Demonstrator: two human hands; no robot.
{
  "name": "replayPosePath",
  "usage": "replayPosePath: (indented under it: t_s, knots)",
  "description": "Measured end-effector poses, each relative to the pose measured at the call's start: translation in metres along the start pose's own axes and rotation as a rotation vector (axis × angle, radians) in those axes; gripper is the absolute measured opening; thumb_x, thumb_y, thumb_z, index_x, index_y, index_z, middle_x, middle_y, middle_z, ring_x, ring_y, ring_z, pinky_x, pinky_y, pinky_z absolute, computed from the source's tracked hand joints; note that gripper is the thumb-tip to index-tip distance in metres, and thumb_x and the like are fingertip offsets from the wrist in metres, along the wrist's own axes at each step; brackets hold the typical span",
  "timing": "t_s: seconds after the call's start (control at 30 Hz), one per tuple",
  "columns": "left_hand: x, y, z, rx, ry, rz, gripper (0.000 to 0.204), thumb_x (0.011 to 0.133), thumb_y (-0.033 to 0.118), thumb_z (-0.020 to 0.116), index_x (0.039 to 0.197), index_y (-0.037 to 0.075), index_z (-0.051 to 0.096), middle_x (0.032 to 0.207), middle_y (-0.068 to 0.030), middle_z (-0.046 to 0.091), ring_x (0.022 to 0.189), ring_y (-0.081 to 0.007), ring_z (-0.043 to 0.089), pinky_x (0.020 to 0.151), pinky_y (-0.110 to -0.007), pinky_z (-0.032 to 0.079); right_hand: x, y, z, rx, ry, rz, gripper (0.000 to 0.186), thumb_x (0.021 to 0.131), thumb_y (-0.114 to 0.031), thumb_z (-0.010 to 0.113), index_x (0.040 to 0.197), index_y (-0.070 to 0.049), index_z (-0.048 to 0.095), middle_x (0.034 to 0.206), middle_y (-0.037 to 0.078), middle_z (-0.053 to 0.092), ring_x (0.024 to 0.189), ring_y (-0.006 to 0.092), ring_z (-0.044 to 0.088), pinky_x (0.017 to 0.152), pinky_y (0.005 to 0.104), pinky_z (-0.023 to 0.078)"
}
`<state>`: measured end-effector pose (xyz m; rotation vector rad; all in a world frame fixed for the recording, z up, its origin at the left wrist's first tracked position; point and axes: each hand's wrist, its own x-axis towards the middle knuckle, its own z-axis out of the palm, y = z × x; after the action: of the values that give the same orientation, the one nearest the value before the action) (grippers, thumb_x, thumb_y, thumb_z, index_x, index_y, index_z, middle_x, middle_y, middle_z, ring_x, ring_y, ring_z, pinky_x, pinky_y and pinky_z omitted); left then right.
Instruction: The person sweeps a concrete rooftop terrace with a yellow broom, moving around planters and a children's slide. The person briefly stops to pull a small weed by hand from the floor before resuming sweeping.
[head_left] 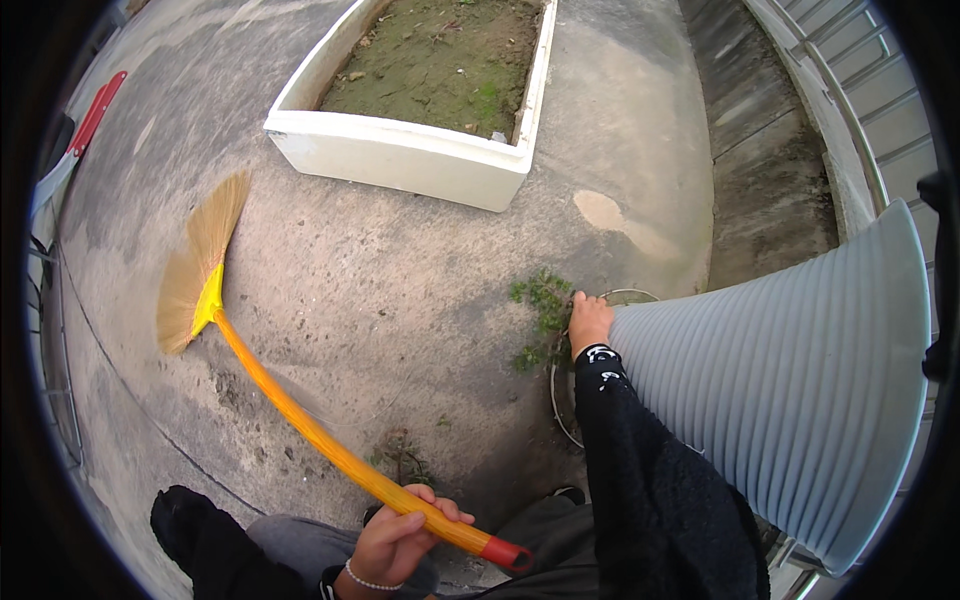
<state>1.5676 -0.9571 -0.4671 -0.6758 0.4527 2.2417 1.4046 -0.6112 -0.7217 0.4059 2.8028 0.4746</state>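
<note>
My left hand (405, 532), with a beaded bracelet at the wrist, is closed around the orange handle (312, 430) of a broom near its red end. The fanned straw head (198, 275) lies out to the left. My right hand (590, 322), in a black sleeve, is closed at leafy green weeds (540, 325) beside the narrow end of a large pale ribbed plastic bin (780, 390) lying at a tilt. A thin round rim (565, 420) shows behind the hand and weeds; what exactly the fingers grip is hard to make out.
A white foam planter (395, 160) of soil sits ahead on the concrete. A red-handled tool (95, 115) and metal bars stand at the far left. A drain channel (760, 150) and railing run along the right. Loose plant bits (400, 455) lie below the broom handle.
</note>
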Motion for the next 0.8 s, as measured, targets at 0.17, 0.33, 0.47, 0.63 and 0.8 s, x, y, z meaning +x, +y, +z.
replayPosePath:
  t_s: [0.17, 0.33, 0.47, 0.63, 0.8]
  knots:
    - [-0.001, 0.001, 0.001, -0.006, 0.014, -0.013, 0.024, 0.083, 0.011, 0.051, 0.106, 0.008, 0.044, 0.103, -0.0158, 0.052, 0.109, -0.0351, 0.046, 0.097, -0.047, 0.031, 0.003, 0.001, 0.006, 0.072, 0.017, -0.019, 0.009, 0.084, -0.017, 0.045, 0.086, -0.018, 0.053, 0.074, 0.003, 0.061, 0.073, 0.0222, 0.061, 0.061, 0.0347, 0.046]
    - [-0.003, 0.001, -0.002, -0.018, 0.004, -0.012, 0.025, 0.083, 0.011, 0.051, 0.106, 0.007, 0.043, 0.102, -0.0162, 0.052, 0.109, -0.035, 0.046, 0.097, -0.048, 0.032, 0.002, 0.004, 0.007, 0.114, -0.063, -0.053, 0.009, 0.083, -0.015, 0.044, 0.085, -0.015, 0.052, 0.072, 0.007, 0.063, 0.071, 0.0235, 0.063, 0.059, 0.0366, 0.046]
    - [-0.005, 0.002, -0.003, -0.016, 0.006, -0.022, 0.024, 0.083, 0.01, 0.051, 0.105, 0.007, 0.043, 0.102, -0.0163, 0.052, 0.109, -0.035, 0.046, 0.097, -0.048, 0.032, 0.002, 0.007, 0.002, 0.179, -0.08, -0.075, 0.009, 0.083, -0.013, 0.043, 0.087, -0.012, 0.051, 0.074, 0.011, 0.064, 0.073, 0.0264, 0.063, 0.06, 0.0377, 0.047]
    - [-0.005, 0.004, -0.003, -0.023, 0.011, -0.038, 0.024, 0.083, 0.009, 0.051, 0.105, 0.007, 0.043, 0.102, -0.0163, 0.052, 0.109, -0.035, 0.046, 0.097, -0.047, 0.032, 0.001, 0.006, -0.003, 0.262, -0.093, -0.006, 0.01, 0.08, -0.01, 0.046, 0.089, -0.007, 0.048, 0.076, 0.015, 0.063, 0.075, 0.03, 0.062, 0.064, 0.0411, 0.047]
    - [-0.002, 0.006, -0.003, -0.034, 0.001, -0.054, 0.023, 0.083, 0.009, 0.05, 0.105, 0.007, 0.043, 0.103, -0.0163, 0.051, 0.11, -0.035, 0.045, 0.098, -0.047, 0.031, 0.002, 0.007, -0.013, 0.354, -0.151, 0.031, 0.018, 0.075, -0.009, 0.05, 0.093, -0.004, 0.048, 0.083, 0.019, 0.062, 0.081, 0.033, 0.061, 0.07, 0.0419, 0.047]
